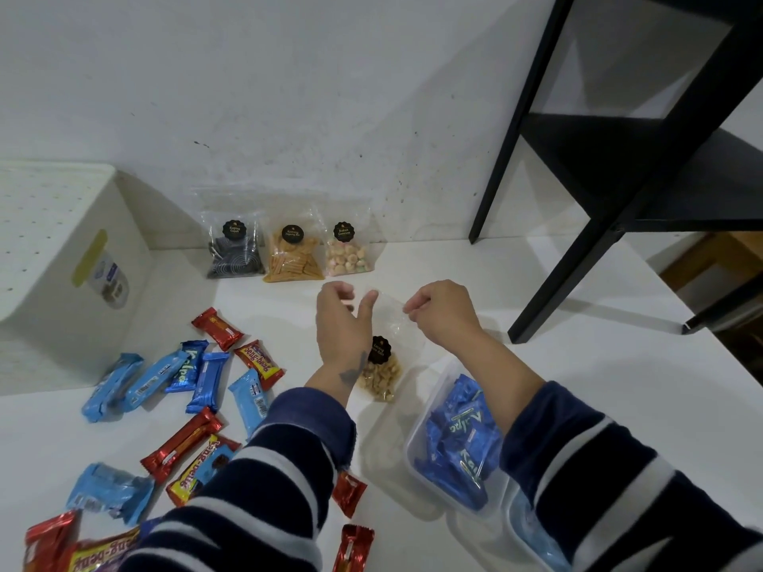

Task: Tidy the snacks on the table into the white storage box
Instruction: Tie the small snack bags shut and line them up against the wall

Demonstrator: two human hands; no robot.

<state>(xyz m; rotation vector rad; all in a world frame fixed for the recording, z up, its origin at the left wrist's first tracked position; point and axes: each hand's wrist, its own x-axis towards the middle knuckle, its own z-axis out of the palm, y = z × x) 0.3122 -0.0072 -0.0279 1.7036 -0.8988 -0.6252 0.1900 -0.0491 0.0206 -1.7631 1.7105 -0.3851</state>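
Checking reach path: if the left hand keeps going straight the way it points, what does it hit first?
Probably the pink-cookie bag leaning at the wall, straight beyond the left hand; bare table lies between. Depth is uncertain from one view.

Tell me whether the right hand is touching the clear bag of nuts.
Touching. The head view shows the right hand pinching the top edge of the clear bag of nuts, fingers curled on the plastic.

Both arms wear long knitted sleeves in dark navy with broad white horizontal stripes and plain navy cuffs. A dark tattoo marks the wrist below the left hand.
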